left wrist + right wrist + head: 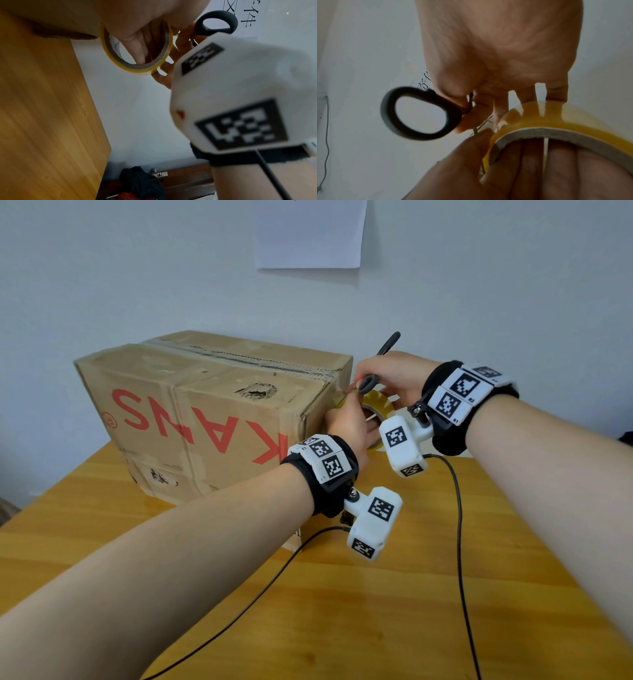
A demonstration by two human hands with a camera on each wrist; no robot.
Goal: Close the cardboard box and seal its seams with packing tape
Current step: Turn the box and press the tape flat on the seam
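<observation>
Nearest the head camera, two bare forearms reach forward over the wooden table [394, 611], each wrist wrapped in a black band carrying white marker blocks with a thin black cable [457, 525] trailing back across the tabletop.

At the left stands the cardboard box [205, 419], flaps folded down, a dark seam running along its top and red lettering upside down on its near face. It sits on the table close to the pale wall [137, 268].

Just off the box's right end, the left hand [349, 428] holds the roll of packing tape [376, 402]: in the left wrist view its fingers [137, 44] pass through the roll's cardboard core and curl round the ring, the yellowish roll lifted clear of the table beside the box's right edge.

Further right, the right hand [394, 378] grips a pair of black-handled scissors [370, 383], fingers closed round them where the handles meet the blades, just above the roll. One handle loop [419, 113] sticks out free; the blades are hidden between the two hands.

A white sheet of paper [308, 234] hangs on the wall above.
</observation>
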